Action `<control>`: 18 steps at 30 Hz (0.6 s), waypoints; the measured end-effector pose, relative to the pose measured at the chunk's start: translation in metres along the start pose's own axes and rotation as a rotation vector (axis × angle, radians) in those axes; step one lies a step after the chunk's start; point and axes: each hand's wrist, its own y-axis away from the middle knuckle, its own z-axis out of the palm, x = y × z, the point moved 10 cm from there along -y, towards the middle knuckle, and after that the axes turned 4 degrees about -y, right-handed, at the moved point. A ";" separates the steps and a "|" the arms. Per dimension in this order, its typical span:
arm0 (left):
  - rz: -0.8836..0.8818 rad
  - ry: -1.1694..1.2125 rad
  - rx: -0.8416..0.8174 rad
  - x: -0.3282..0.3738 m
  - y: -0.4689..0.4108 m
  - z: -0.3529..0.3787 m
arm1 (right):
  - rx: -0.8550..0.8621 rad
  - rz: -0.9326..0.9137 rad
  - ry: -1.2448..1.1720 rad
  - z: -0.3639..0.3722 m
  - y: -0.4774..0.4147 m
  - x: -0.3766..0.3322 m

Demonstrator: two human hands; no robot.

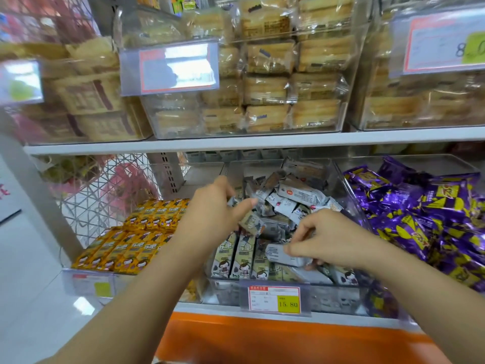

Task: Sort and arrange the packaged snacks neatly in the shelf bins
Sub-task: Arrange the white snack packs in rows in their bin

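Snacks (296, 195) in grey wrappers are lying heaped in the middle bin (338, 179) on the lower shelf, and both hands are reaching into it. The right hand (322, 237) is pinching a flat packet (280, 254) by its end, its grip pressed together between thumb and fingertips and holding the packet level. The left hand (217, 206) is curling its fingers on a crumpled packet (232, 200), its grip closing on the wrapper's edge while the thumb is sticking out toward the right.

Just under both grips, a front row (244, 256) of the same snacks is standing on end, side by side against the clear front wall. Beyond the grips, the loose pile is filling the back of the bin.

Left of the left grip, yellow packets (136, 240) are lying in tidy rows in the next bin. Right of the right grip, purple packets (420, 219) are spilling in a jumble in a third bin. Below the grips, a price tag (274, 299) is hanging on the bin's front, above an orange base (262, 337). Above the grips, wrapped cakes (267, 88) are sitting stacked in clear bins on the upper shelf (236, 143).
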 end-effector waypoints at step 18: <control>0.087 -0.698 -0.371 0.014 0.019 0.071 | 0.113 -0.158 0.371 0.004 -0.013 0.010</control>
